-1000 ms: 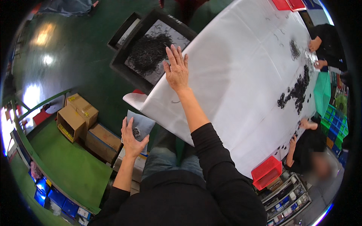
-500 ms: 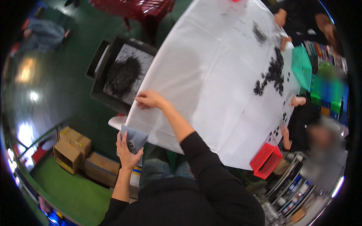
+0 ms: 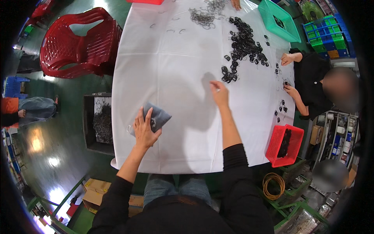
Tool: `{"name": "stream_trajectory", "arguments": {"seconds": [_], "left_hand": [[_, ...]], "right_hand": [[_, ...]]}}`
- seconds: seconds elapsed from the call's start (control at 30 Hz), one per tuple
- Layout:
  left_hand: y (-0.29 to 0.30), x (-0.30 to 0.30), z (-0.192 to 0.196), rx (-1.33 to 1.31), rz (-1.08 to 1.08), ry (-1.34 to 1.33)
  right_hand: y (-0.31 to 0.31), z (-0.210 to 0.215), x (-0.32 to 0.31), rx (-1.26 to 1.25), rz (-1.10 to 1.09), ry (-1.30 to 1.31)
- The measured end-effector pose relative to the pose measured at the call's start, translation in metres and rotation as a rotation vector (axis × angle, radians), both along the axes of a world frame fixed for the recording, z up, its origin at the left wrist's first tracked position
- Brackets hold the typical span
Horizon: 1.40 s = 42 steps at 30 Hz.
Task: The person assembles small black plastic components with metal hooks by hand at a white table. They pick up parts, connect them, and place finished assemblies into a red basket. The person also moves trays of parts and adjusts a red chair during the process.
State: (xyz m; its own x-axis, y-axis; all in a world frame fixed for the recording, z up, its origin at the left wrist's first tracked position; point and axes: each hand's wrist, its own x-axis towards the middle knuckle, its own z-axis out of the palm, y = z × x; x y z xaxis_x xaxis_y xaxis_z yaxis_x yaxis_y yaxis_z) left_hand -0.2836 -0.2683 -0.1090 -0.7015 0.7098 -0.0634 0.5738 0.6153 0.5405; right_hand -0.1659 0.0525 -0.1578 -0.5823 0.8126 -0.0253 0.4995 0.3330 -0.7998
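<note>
My left hand (image 3: 144, 130) is closed round a small blue-grey pouch (image 3: 161, 119) over the near left part of the white-covered table (image 3: 183, 144). Part of its contents, dark and shiny, shows beside my thumb. A thin pale loop (image 3: 128, 128) sticks out on the left of that hand. My right hand (image 3: 220, 93) reaches forward above the cloth with its fingertips together; whatever may be between them is too small to make out. Just beyond it lies a spread heap of small black ring-shaped pieces (image 3: 247, 43). Farther off is a tangle of thin wire hooks (image 3: 202, 17).
A co-worker's hands (image 3: 290, 89) handle black pieces at the right edge. A green basket (image 3: 269, 17) stands far right, a red basket (image 3: 274, 150) near right. Left of the table are a dark crate (image 3: 89, 124) of wire pieces and a red chair (image 3: 74, 43).
My view has turned right toward the table. The left hand has brought the pouch over the cloth. My right hand has moved from the table's left edge, beside the crate, to near the black pieces.
</note>
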Motion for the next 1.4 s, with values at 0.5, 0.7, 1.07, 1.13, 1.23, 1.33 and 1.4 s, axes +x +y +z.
{"name": "stream_trajectory", "arguments": {"seconds": [0.5,0.7,1.07,1.13,1.23,1.33,1.4], "left_hand": [[0.200,-0.028,-0.097,-0.284,-0.055,0.278],[0.202,-0.029,-0.094,-0.316,-0.056,0.300],[0.201,-0.027,-0.099,-0.279,-0.059,0.354],[0.199,-0.027,-0.101,-0.281,-0.053,0.346],[0.205,-0.026,-0.100,-0.255,-0.003,0.335],[0.234,-0.022,-0.097,-0.099,0.042,0.328],[0.257,-0.005,-0.095,0.016,0.039,0.271]], "right_hand": [[0.234,-0.020,-0.028,0.605,0.186,-0.228],[0.197,-0.029,-0.054,0.613,0.094,-0.443],[0.109,0.021,0.092,-0.245,-0.060,-0.016],[0.115,0.027,0.112,-0.240,-0.108,0.090],[0.132,0.025,0.133,-0.215,-0.253,-0.072],[0.144,0.015,0.141,-0.222,-0.113,-0.116],[0.142,0.008,0.136,-0.029,0.001,-0.283]]}}
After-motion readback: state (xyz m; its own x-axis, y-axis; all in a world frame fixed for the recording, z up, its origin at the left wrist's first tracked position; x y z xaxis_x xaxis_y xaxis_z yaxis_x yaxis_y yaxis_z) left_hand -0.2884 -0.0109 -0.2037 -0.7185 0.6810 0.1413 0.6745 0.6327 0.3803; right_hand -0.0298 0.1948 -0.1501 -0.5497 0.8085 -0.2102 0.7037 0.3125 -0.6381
